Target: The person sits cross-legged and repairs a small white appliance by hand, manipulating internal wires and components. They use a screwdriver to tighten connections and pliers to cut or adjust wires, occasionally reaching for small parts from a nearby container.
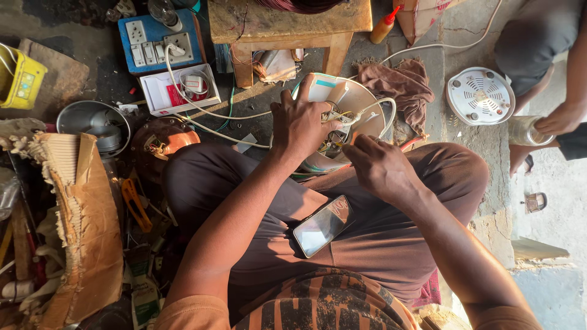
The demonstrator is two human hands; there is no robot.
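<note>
Left hand [298, 125] fingers curled over the rim of the white appliance shell [342, 101], gripping it so the open side faces up and stays steady on the lap. Right hand [379, 165] fingers pinched together at the shell's 5 o'clock edge, tips at the wires [335, 117] inside; what exactly they pinch is hidden, looks like a thin wire or small tool, cannot tell. Shell sits just past the knees, at 12 o'clock from the person, tilted toward them, likely so the wiring gets the light. White cord [202, 110] runs from the shell toward 10 o'clock, up to the blue switch board [160, 38], looks plugged in there. Phone [323, 225] lies on the lap at 6 o'clock of the hands, screen up, parked within reach. Brown rag [400, 85] on the floor at 2 o'clock, just beside the shell. Round white vented cover [480, 96] at 3 o'clock, well apart, near another person's hand [559, 119] holding a jar [524, 130]. Wooden stool [287, 27] at 12 o'clock. Open white box [177, 90] at 10 o'clock. Torn cardboard [79, 226] and orange pliers [136, 205] at 8 o'clock
</note>
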